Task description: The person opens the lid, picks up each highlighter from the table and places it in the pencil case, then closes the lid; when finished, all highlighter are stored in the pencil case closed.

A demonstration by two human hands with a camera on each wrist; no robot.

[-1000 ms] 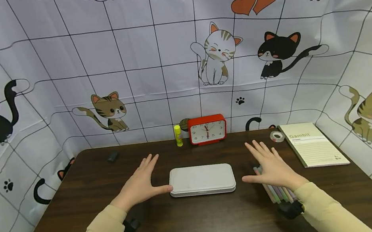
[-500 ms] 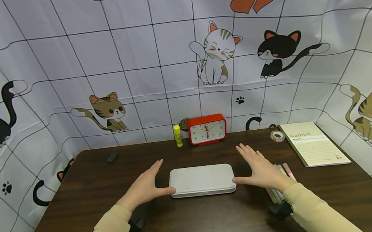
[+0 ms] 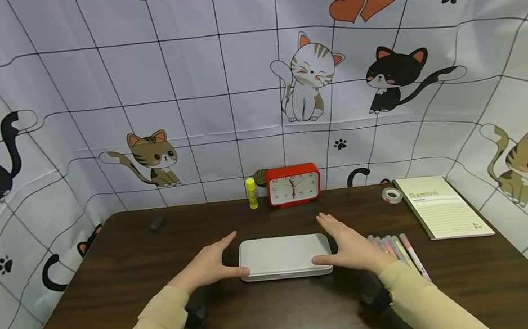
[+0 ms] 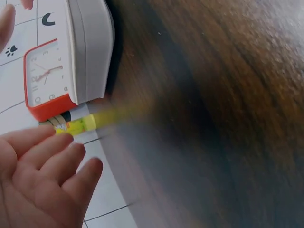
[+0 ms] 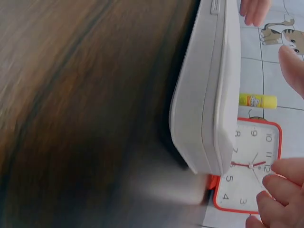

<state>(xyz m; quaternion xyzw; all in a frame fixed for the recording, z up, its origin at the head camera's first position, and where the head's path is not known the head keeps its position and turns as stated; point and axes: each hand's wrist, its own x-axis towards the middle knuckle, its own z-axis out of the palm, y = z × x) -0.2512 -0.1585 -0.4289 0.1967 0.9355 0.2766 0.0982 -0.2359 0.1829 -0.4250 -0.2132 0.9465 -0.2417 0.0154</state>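
A white, rounded pencil case (image 3: 283, 255) lies closed on the dark wooden table, between both hands. At its left end is my left hand (image 3: 207, 266), fingers extended and thumb spread, the thumb tip overlapping the near left corner in the head view. My right hand (image 3: 350, 247) is at the other end, its thumb over the right part of the lid and its fingers pointing away. From the left wrist, the case (image 4: 92, 52) shows with the left fingers (image 4: 59, 156) apart from it. The right wrist view shows the case's side (image 5: 202, 95) and a small catch.
Several coloured markers (image 3: 412, 256) lie beside the right forearm. At the back stand a yellow glue stick (image 3: 252, 193) and a red alarm clock (image 3: 293, 185). A tape roll (image 3: 384, 197) and notebook (image 3: 447, 211) lie back right, a small dark block (image 3: 157, 222) back left.
My right hand has moved left from above the markers to the case's right end, uncovering more markers. My left hand has shifted slightly right. The case has stayed in place.
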